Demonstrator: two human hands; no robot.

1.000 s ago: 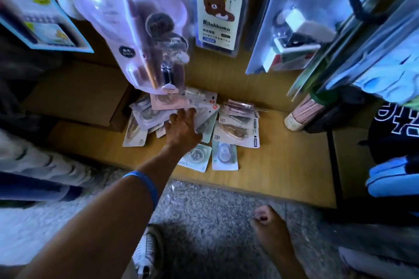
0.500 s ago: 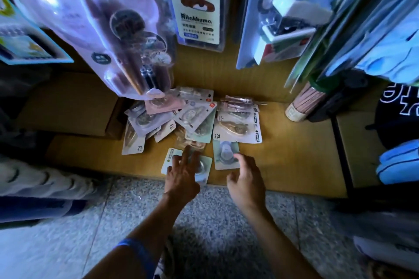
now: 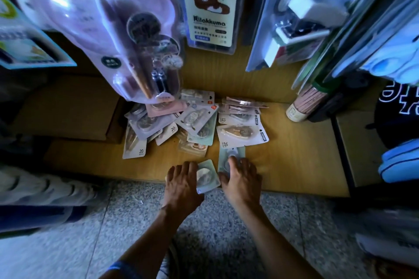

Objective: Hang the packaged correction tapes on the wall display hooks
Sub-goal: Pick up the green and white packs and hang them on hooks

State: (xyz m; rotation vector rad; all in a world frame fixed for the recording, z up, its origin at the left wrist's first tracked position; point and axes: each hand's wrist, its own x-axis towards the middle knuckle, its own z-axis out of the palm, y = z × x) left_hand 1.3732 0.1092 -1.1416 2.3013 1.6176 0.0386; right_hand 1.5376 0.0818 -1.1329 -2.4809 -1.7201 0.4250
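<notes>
Bare wooden bench (image 3: 294, 161) lies open to the right of the heap of packaged correction tapes (image 3: 192, 124), as far as the roll of sticks (image 3: 303, 106) at the back right; a cardboard box (image 3: 68, 106) closes the left side; hanging blister packs (image 3: 118, 29) overhang the heap from above, blocking a straight descent onto its rear; the speckled floor (image 3: 102, 222) in front is open.

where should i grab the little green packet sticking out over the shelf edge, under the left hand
Take the green packet by its near corner, coming from the floor side. It lies flat on the wooden shelf, so there is little to pinch from above, but that corner hangs past the edge: a thumb under and fingers on top could probably pinch it. The left hand already rests on its left part; the right hand rests on the neighbouring packet.
</notes>
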